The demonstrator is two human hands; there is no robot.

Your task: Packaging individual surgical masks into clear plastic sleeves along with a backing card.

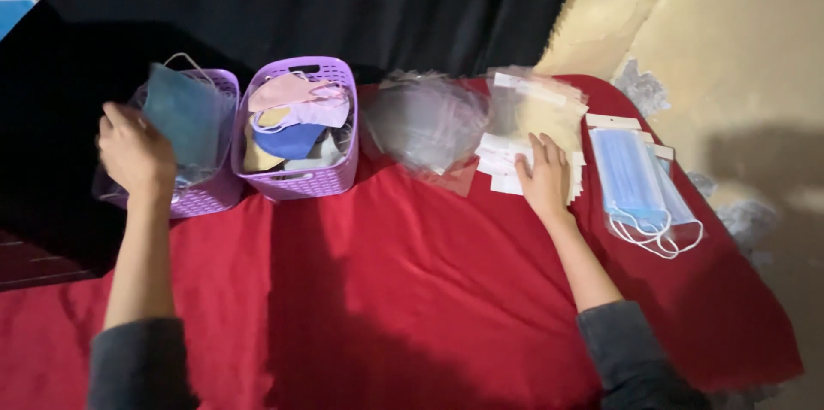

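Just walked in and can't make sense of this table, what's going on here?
A person is working at a red cloth. Their left hand holds a teal face mask over the left purple basket. Their right hand rests on a stack of clear bags. Blue masks lie to the right.

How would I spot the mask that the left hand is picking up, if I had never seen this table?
Start at the red cloth-covered table and look to its far left, where two purple plastic baskets stand side by side. The left hand is at the left purple basket, against a teal fabric mask. It stands upright and dark teal, unlike the pink and blue masks lying in the right purple basket.
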